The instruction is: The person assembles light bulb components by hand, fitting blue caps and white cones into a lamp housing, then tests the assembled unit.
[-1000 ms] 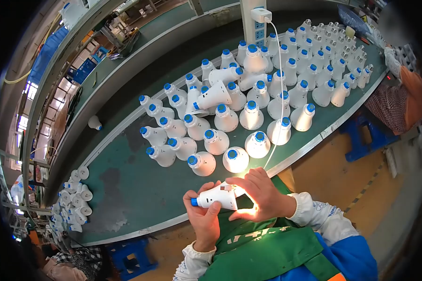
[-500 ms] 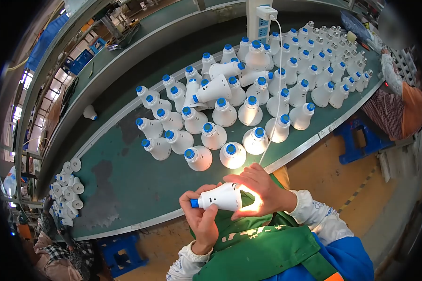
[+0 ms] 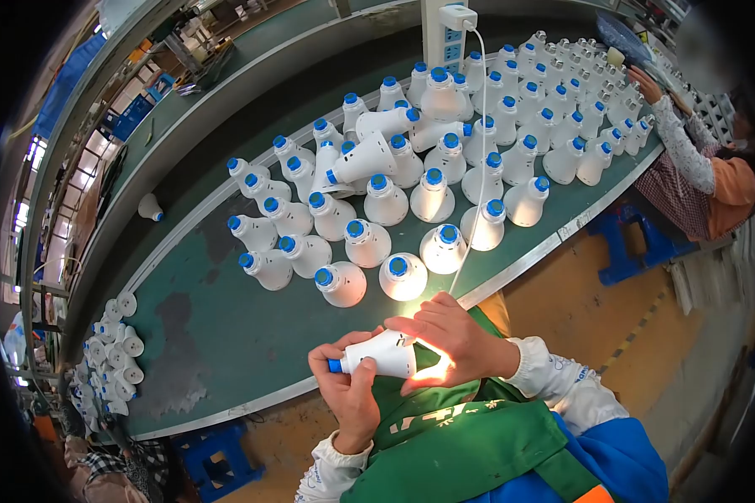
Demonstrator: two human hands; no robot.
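Note:
A white bulb housing with a blue cap (image 3: 376, 356) lies sideways in both my hands, just off the near edge of the green bench (image 3: 226, 335). My left hand (image 3: 350, 392) grips its narrow capped end. My right hand (image 3: 451, 345) covers its wide end, where bright light glows between my fingers. A white cable (image 3: 475, 159) runs from the charger (image 3: 450, 17) on the power strip down to my right hand. Many like housings (image 3: 403, 275) stand upright on the bench just beyond my hands.
Further bulb housings (image 3: 562, 92) crowd the bench to the far right, where another person (image 3: 698, 172) reaches onto it. A smaller cluster (image 3: 109, 360) sits at the left end, and one lone housing (image 3: 149, 207) lies apart. Blue stools (image 3: 621, 239) stand on the floor.
The held housing has shifted slightly left and down with my hands. The view has shifted a little. The other person's arm now reaches onto the bench at the right.

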